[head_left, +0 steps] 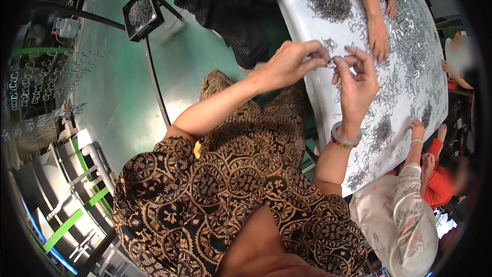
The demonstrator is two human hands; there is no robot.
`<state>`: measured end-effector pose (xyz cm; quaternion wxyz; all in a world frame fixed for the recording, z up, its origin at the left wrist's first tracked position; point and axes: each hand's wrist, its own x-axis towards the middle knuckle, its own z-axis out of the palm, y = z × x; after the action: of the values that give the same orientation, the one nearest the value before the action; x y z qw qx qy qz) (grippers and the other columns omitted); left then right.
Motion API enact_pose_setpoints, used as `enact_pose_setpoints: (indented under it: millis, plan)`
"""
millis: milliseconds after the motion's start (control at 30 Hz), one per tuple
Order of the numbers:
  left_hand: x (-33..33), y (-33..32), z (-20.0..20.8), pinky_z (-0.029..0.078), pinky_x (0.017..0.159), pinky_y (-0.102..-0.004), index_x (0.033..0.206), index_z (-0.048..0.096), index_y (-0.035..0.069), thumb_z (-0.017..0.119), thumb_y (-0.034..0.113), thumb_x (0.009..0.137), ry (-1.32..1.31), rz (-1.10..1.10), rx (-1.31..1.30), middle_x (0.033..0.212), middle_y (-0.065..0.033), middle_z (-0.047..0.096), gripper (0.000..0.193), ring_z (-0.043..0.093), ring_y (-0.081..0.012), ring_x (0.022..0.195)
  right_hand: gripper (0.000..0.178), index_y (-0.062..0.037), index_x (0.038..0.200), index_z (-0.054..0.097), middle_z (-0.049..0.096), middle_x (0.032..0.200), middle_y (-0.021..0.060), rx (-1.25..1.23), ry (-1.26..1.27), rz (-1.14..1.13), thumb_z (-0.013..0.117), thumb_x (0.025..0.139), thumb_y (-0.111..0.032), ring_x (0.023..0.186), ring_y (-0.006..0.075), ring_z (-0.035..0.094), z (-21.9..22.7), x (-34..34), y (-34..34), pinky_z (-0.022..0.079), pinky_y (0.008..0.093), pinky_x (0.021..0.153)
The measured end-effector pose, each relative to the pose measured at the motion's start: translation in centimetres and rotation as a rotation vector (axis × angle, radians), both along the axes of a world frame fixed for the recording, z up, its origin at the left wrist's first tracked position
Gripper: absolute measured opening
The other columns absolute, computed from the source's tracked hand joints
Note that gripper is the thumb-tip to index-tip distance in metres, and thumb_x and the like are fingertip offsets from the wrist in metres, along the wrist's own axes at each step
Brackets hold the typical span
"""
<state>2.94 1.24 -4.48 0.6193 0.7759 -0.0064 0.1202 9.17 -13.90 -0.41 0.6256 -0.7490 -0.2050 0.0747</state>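
Observation:
My left hand (pixel 292 66) and my right hand (pixel 357 79) meet over the near left edge of a white-topped table (pixel 320 100). A small metal wire piece (pixel 329 62) is pinched between the fingertips of both; its exact shape is mostly hidden by the fingers. A bangle and a beaded bracelet circle my right wrist. Loose bent wire hooks (pixel 392 90) lie scattered over the table beyond my right hand. A dense dark heap of hooks (pixel 332 2) sits at the far end, and a smaller heap (pixel 383 129) lies to the right.
A co-worker's hand (pixel 378 36) rests among the hooks at the far side; other people's hands work along the right edge. A black bin (pixel 142 16) of small metal parts stands on a frame at far left. Hanging hooks (pixel 38 84) line the left side, above the green floor (pixel 118 97).

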Motion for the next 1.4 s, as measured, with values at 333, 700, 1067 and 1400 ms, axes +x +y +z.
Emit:
enact_pose_setpoints:
  millis: [333,700,1067,1400]
  plan:
    - [-0.6,0.6,-0.5,0.052,0.072,-0.0291,0.118,0.061,0.003,0.066,0.013,0.090,-0.103,-0.004,0.073,0.108,-0.0073,0.069,0.030,0.065,-0.0132,0.090,0.010,0.0088,0.088,0.064,0.063,0.083,0.0131,0.102,-0.282,0.022,0.065,0.081,0.016,0.063,0.0148,0.062,-0.1,-0.9,-0.5,0.050,0.0228,0.054]
    - [12.9,6.1,-6.5,0.053,0.074,-0.0441,0.091,0.070,0.000,0.065,0.016,0.085,-0.028,0.284,0.849,0.085,-0.0191,0.066,0.018,0.065,-0.0373,0.079,0.018,0.0051,0.098,0.069,0.069,0.096,0.0143,0.100,-0.221,0.118,0.060,0.085,0.012,0.068,0.0153,0.066,-0.3,-2.8,0.4,0.054,0.0231,0.061]
    - [10.9,4.0,-4.0,0.052,0.071,-0.0348,0.100,0.061,-0.002,0.060,0.004,0.091,-0.272,0.325,0.427,0.091,-0.0175,0.065,0.010,0.066,-0.0278,0.079,0.012,0.0026,0.098,0.068,0.069,0.083,0.0076,0.017,-0.092,0.005,0.067,0.087,0.002,0.068,0.0105,0.066,-1.6,-2.3,0.1,0.051,0.0222,0.061]
    - [0.0,-0.5,2.8,0.051,0.068,-0.0249,0.095,0.067,-0.001,0.072,0.004,0.084,-0.157,0.044,-0.012,0.100,-0.0087,0.067,0.012,0.063,-0.0120,0.080,0.010,0.0047,0.098,0.067,0.069,0.086,0.0079,0.188,-0.039,-0.139,0.064,0.089,0.004,0.072,0.0119,0.066,-2.4,-2.2,-0.7,0.054,0.0232,0.064]
